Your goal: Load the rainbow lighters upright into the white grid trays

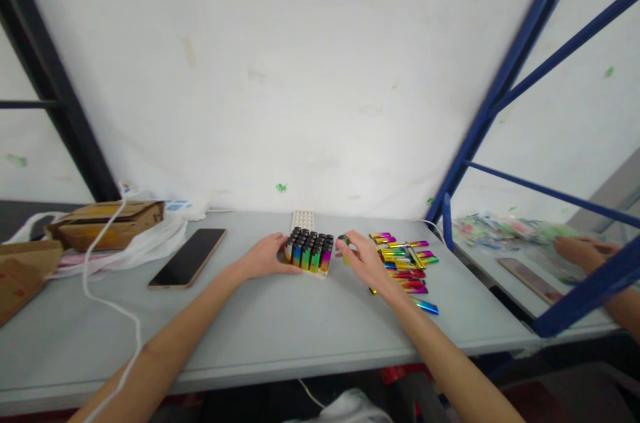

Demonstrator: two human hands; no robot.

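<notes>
Small, shiny, black-topped lighter (pixel 343 238) pinched in the right hand (pixel 364 260), at its 10 o'clock.
Probably light, stiff, kinda slippery, so best gripped mid-body; at its 9 o'clock, an upright block of metallic rainbow lighters with black tops (pixel 310 250) is braced by the spread left hand (pixel 267 255).

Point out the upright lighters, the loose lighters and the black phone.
Upright lighters (pixel 309 250): head view, middle of the group.
Loose lighters (pixel 407 274): head view, a red one within the pile.
Black phone (pixel 188 258): head view, centre of its screen.
</notes>
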